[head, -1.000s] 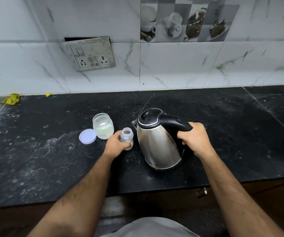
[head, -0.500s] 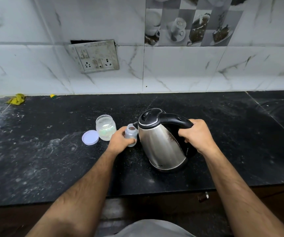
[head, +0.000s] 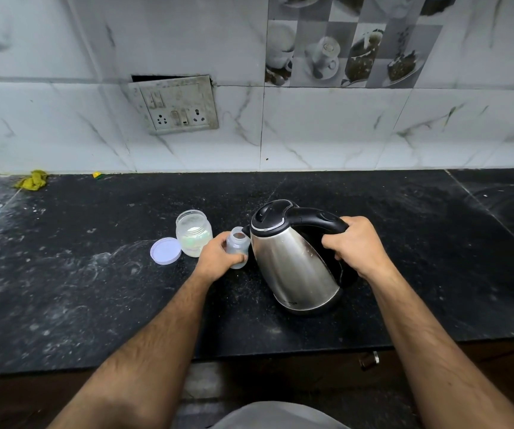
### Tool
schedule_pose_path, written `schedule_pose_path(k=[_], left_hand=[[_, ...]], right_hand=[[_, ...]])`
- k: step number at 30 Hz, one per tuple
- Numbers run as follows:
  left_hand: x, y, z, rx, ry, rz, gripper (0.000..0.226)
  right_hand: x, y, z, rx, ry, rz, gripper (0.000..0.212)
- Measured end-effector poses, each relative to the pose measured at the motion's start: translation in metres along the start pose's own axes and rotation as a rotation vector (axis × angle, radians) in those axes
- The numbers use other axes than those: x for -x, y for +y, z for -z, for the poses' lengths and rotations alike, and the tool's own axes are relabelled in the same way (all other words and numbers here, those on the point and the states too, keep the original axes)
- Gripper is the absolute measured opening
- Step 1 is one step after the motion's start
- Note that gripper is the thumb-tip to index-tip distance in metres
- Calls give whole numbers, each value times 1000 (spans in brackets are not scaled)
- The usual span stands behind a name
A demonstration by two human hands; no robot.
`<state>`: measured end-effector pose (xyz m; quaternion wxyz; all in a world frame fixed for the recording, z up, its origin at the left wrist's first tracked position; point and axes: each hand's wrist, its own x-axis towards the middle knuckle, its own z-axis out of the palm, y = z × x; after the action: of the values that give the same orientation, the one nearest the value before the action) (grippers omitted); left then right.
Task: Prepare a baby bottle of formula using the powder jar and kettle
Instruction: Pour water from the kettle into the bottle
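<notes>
- Baby bottle (head: 237, 247) stands open on the desk (head: 64, 289), gripped by the left hand (head: 218, 258) to steady it.
- Right hand (head: 354, 246) clasps the kettle (head: 289, 261) handle, tilting its spout over the bottle's mouth.

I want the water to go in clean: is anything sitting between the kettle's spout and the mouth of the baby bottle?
Nothing visible does. The kettle, gripped by the right hand, is tilted with its spout right at the open mouth of the baby bottle, which the left hand holds upright. The bottle has no cap on.
</notes>
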<state>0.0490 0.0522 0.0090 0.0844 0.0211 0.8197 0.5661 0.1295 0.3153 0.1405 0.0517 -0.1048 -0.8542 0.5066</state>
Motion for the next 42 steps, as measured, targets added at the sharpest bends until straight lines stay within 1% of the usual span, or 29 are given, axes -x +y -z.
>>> schedule_pose_path(k=[1, 4, 8, 13, 16, 20, 23, 26, 28, 33, 39, 42], left_hand=[[-1, -1, 0, -2, -1, -3, 47], [-3, -3, 1, -8, -7, -1, 49], [-4, -3, 2, -21, -4, 1, 50], [-5, -6, 1, -9, -8, 3, 49], [-5, -6, 1, -6, -1, 3, 49], [-6, -6, 2, -5, -8, 11, 51], [-7, -8, 3, -15, -7, 21, 53], [-7, -12, 3, -11, -7, 36, 55], [-7, -15, 3, -13, -11, 45, 54], [-5, -15, 2, -14, 14, 47, 50], [-4, -19, 4, -24, 8, 66, 52], [-3, -22, 6, -34, 6, 79, 54]], right_hand=[[0, 0, 0, 9, 1, 2, 11], [-1, -2, -1, 25, -3, 6, 17], [-1, -3, -2, 32, -11, 3, 11], [-3, -4, 0, 57, -7, 8, 16], [-3, -4, -1, 65, -5, 9, 11], [-3, -4, 0, 69, -6, 0, 16], [-4, -3, -1, 80, -5, -3, 13], [-4, -3, -1, 84, -4, 0, 17], [-3, -4, -1, 80, -8, -2, 14], [-4, -4, -2, 91, -7, 1, 28], [-4, -3, -1, 113, -10, 6, 22], [-4, -4, -1, 111, -12, -3, 24]])
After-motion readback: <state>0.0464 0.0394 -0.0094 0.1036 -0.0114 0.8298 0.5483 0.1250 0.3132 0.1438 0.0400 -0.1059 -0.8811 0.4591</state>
